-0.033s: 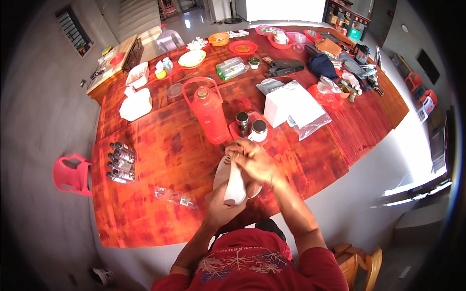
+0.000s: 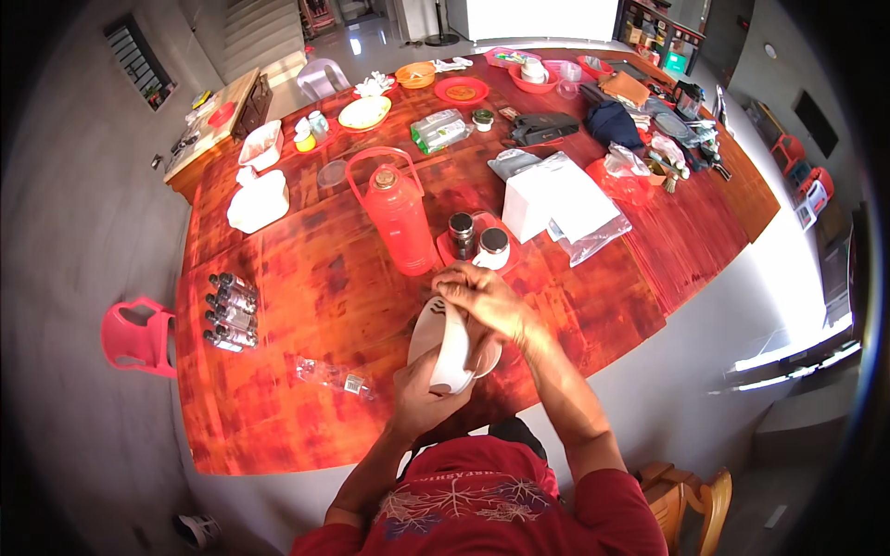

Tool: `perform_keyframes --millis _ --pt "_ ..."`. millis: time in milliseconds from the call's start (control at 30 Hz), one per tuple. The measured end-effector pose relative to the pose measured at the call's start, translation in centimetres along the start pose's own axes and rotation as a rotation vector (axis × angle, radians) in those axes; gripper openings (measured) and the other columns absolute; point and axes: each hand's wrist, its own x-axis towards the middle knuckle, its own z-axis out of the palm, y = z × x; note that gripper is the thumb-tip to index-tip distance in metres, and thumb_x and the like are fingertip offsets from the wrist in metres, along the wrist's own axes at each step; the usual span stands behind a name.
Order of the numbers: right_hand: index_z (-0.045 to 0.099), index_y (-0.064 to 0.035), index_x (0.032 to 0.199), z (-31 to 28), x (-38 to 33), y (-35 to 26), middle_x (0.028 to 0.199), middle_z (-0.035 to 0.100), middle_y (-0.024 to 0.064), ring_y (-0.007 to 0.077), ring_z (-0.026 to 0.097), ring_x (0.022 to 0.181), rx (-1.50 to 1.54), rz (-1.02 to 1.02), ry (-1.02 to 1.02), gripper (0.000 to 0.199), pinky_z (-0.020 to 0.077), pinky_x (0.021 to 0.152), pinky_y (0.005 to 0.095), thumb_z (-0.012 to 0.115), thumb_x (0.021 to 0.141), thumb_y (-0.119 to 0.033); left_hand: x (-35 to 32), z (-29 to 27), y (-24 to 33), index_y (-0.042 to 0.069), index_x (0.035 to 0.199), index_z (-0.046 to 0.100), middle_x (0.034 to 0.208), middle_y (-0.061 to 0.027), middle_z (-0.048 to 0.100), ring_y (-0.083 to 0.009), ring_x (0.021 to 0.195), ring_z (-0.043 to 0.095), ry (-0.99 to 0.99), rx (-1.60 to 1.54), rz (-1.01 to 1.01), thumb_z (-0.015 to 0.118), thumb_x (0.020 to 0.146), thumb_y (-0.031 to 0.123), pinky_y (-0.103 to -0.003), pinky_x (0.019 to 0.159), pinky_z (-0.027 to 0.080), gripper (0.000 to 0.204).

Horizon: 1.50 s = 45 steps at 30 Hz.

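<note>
In front of my chest, over the table's near edge, I hold a white rounded item (image 2: 452, 357) with curved dark marks near its far end; its exact kind is unclear. My left hand (image 2: 426, 400) grips the near end, thumb along the white side. Bent over the far end, my right hand (image 2: 482, 298) has its fingers pinched together at the edge and hides part of it. Just beyond the hands stand a red thermos flask (image 2: 400, 222) with a raised handle, and a red tray (image 2: 513, 250) carrying a dark lidded cup (image 2: 462, 233) and a white mug (image 2: 492, 248) with a dark lid.
On the reddish wooden table (image 2: 306, 278), small dark-capped bottles (image 2: 232, 310) and a crumpled clear wrapper (image 2: 329, 375) lie left. A white box (image 2: 556, 199) with plastic bags stands right. Bowls, plates and clothes fill the far side. A wooden chair (image 2: 691, 505) is near my right.
The white item has turned slightly in my hands, showing more of its rounded right side. My right fingers have shifted a little at its far end.
</note>
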Motion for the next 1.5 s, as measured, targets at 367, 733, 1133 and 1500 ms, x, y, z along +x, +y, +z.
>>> perform_keyframes --millis 367,733,1133,1500 --pt "0.056 -0.0058 0.104 6.3 -7.7 -2.2 0.099 0.056 0.0119 0.0311 0.052 0.095 -0.871 -0.727 0.427 0.033 0.0429 0.076 0.0422 0.061 0.072 -0.013 -1.0 -1.3 -1.7 0.001 0.117 0.049 0.101 -0.0027 0.059 -0.0119 0.089 0.057 0.024 -0.437 -0.089 0.076 0.069 0.005 -0.026 0.078 0.046 0.055" --pt "0.043 -0.0014 0.114 2.1 -4.3 -0.5 0.089 0.063 0.0119 0.0188 0.063 0.076 -0.091 -0.44 0.536 0.028 0.0509 0.068 0.0314 0.054 0.089 -0.008 0.9 -1.8 0.5 0.002 0.12 0.043 0.109 -0.007 0.057 -0.0147 0.098 0.058 0.012 -0.835 -0.307 0.068 0.067 -0.006 -0.03 0.085 0.047 0.059" --pt "0.053 -0.0061 0.108 3.5 -6.5 -0.7 0.097 0.059 0.0127 0.0316 0.058 0.088 -0.737 -0.679 0.274 0.048 0.0461 0.077 0.0411 0.07 0.063 -0.01 2.0 -2.8 -0.1 0.004 0.115 0.044 0.106 -0.0051 0.057 -0.0117 0.095 0.057 0.097 -0.874 -0.279 0.066 0.068 -0.009 -0.028 0.083 0.048 0.054" --pt "0.052 -0.0036 0.11 6.2 -6.0 -2.3 0.099 0.057 0.0141 0.0323 0.055 0.092 -0.676 -0.716 0.383 0.045 0.0415 0.079 0.0427 0.062 0.066 -0.001 2.8 -3.5 -0.8 0.006 0.116 0.043 0.109 -0.0041 0.056 -0.0133 0.098 0.056 0.103 -0.852 -0.282 0.075 0.062 -0.005 -0.03 0.085 0.048 0.063"
